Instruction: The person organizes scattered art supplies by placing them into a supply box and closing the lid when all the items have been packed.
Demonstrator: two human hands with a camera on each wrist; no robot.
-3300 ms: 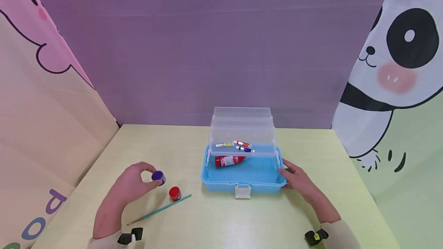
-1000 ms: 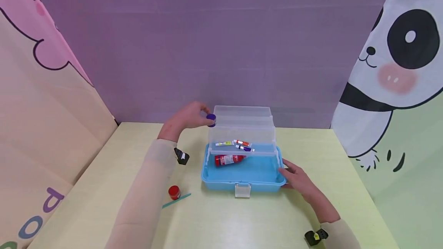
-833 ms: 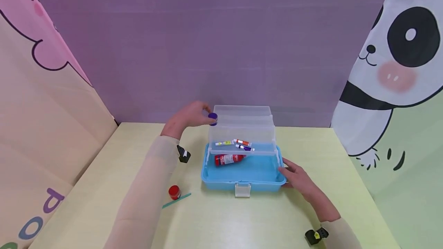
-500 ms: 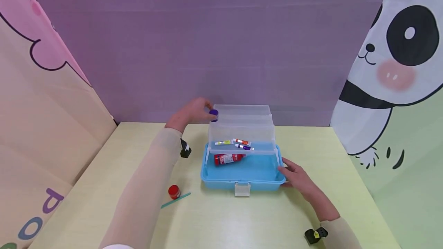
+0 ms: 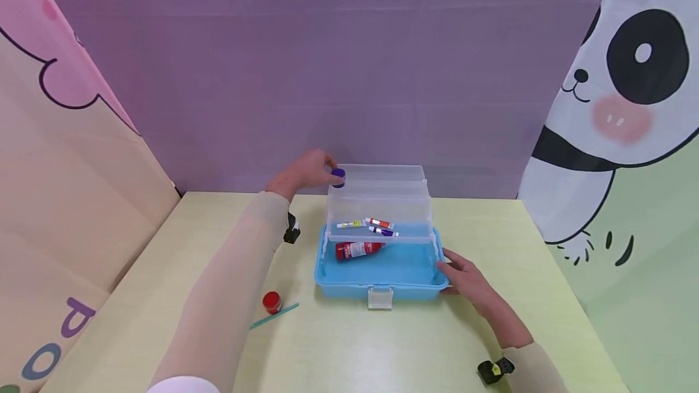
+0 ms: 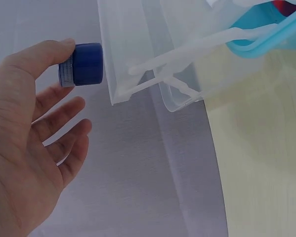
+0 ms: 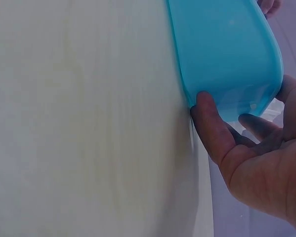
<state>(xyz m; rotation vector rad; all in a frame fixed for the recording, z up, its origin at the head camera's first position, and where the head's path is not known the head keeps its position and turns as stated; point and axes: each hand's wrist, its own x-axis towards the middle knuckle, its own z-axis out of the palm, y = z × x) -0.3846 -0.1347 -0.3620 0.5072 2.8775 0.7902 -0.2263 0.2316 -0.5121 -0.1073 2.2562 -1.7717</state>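
Observation:
My left hand (image 5: 308, 170) pinches a small jar with a purple-blue lid (image 5: 338, 178) at the upper left corner of the raised clear tray (image 5: 382, 190). The left wrist view shows the jar (image 6: 88, 64) between thumb and index finger, beside the tray's edge. My right hand (image 5: 469, 281) holds the right end of the blue box (image 5: 349, 291); in the right wrist view its thumb and fingers lie around the box's corner (image 7: 227, 54). A yellow tube (image 5: 351, 224), a red one (image 5: 379, 223) and a purple one (image 5: 383, 231) lie in the clear tray. A red bottle (image 5: 357, 250) lies in the box.
A red-lidded jar (image 5: 272, 302) stands on the table (image 5: 338, 350) left of the box, with a teal brush (image 5: 275, 316) beside it, partly hidden by the left sleeve. A purple cloth (image 5: 284, 77) hangs behind the table.
My left hand has carried the purple-lidded jar from the left of the table up to the clear tray, lately edging slightly higher. My right hand keeps its hold on the box.

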